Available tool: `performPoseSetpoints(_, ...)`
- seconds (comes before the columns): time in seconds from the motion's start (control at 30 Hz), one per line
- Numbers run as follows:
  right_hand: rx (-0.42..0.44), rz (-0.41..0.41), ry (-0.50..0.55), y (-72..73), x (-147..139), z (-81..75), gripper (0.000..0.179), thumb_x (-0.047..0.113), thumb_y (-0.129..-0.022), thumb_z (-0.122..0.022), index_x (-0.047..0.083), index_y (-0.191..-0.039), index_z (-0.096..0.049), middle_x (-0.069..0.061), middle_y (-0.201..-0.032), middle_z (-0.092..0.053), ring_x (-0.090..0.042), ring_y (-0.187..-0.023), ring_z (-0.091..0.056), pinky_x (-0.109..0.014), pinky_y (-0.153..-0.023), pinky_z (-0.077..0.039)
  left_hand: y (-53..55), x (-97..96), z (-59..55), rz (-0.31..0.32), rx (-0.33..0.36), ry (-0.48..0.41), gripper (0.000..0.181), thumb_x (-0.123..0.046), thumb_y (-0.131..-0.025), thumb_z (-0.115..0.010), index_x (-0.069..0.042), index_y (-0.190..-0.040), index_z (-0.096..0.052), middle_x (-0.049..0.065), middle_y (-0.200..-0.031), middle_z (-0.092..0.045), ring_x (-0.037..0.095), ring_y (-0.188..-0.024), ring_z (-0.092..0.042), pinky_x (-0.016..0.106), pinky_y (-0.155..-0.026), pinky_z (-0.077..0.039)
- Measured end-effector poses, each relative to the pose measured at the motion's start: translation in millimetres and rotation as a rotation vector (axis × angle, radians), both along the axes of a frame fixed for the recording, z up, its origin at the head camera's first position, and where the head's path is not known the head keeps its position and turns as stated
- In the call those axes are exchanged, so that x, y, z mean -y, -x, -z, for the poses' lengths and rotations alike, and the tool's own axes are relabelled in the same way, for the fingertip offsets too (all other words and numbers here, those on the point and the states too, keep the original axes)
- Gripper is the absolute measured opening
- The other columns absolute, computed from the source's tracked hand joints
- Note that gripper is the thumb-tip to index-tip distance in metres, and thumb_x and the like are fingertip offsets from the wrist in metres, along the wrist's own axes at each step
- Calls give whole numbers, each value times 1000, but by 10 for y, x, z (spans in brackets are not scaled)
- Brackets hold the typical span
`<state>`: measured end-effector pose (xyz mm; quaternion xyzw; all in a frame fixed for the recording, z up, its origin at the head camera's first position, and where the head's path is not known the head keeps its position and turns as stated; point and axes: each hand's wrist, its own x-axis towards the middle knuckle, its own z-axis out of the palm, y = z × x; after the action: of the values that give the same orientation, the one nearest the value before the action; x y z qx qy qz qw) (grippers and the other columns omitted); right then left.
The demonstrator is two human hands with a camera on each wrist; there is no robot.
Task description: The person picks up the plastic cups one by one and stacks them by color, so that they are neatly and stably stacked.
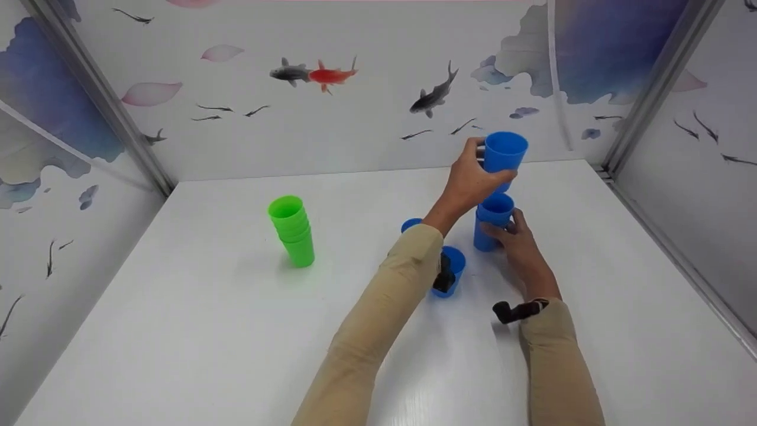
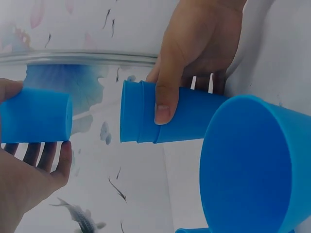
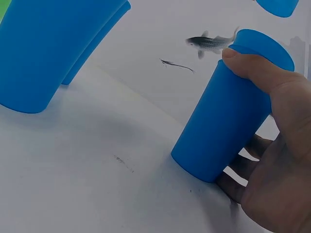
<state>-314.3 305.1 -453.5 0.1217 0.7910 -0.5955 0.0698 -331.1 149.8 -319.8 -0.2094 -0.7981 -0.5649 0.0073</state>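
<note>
My left hand (image 1: 469, 182) grips a blue cup (image 1: 502, 155), thumb on one side and fingers on the other. That cup is held upright in the air, just above a stack of nested blue cups (image 1: 487, 234). In the left wrist view a gap separates the held cup (image 2: 36, 116) from the stack (image 2: 194, 115). My right hand (image 1: 526, 251) holds the stack near its top, the thumb (image 3: 252, 68) lying across the side below the rim. The stack's base rests on the table.
Two more blue cups stand left of the stack: a nearer cup (image 1: 458, 260), partly behind a black wrist camera (image 1: 443, 275), and a farther cup (image 1: 411, 223), mostly hidden by the left forearm. A stack of green cups (image 1: 300, 248) stands farther left on the white table (image 1: 177, 307).
</note>
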Motion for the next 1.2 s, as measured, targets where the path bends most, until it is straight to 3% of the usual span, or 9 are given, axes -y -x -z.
performPoseSetpoints(0.5, -38, -19, -15, 32, 24, -21, 118, 75, -78, -64, 34, -160, 10, -6, -171, 1, -36, -158, -1, -64, -124, -7, 15, -106, 256, -15, 23, 53, 74, -31, -90, -75, -12, -150, -36, 9, -150, -51, 24, -137, -54, 41, -112, -48)
performPoseSetpoints(0.67, -56, -24, -10, 37, 43, 0, 115, 74, -80, -64, 37, -160, 10, -6, -171, 3, -36, -158, 0, -63, -125, -6, 11, -81, 307, 4, 67, 63, 81, -31, -88, -78, -18, -154, -33, 6, -154, -48, 24, -142, -49, 41, -114, -45)
performPoseSetpoints(0.83, -57, -19, 20, 36, 37, 33, 115, 72, -79, -66, 40, -159, 10, -5, -171, 4, -33, -158, 2, -61, -126, -6, 4, -45, 289, 44, 100, 51, 96, -36, -83, -83, -25, -158, -25, 3, -157, -45, 24, -145, -44, 43, -115, -44)
performPoseSetpoints(1.07, -62, -1, 17, 15, 41, 70, 112, 69, -81, -67, 34, -161, 4, -6, -171, -3, -35, -158, -4, -61, -125, -9, -6, 153, 222, 34, 62, 72, 95, -41, -85, -79, -23, -160, -23, 5, -159, -43, 25, -148, -40, 45, -115, -43)
performPoseSetpoints(1.2, -64, 8, 3, -4, 10, 66, 114, 69, -80, -67, 33, -161, 5, -6, -171, -2, -36, -158, -2, -63, -125, -7, -52, 304, 147, 30, 2, 46, 90, -40, -86, -78, -22, -158, -27, 4, -157, -46, 23, -148, -41, 45, -114, -45)
